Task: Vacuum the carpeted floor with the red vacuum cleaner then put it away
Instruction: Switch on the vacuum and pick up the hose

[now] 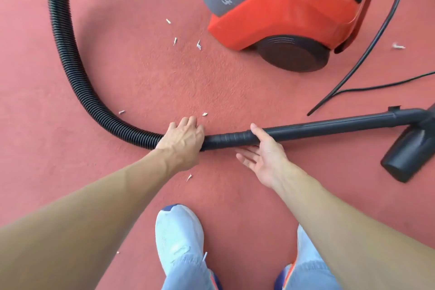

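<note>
Red carpet [141,73] strewn with paper scraps [199,45] carries the red vacuum cleaner [294,14] at upper right. Its wand [329,126] runs left-to-right before the person. The left hand [182,142] grips the wand where the hose [68,49] joins; the right hand [263,155], fingers spread, touches it alongside.

"What's under my feet?"
"A red carpet [141,82] — it goes on as far as I can see, flat and a bit fuzzy."
"Is there stuff on it?"
"Little white scraps [199,45], spread out here and there. The light is soft and even."
</note>
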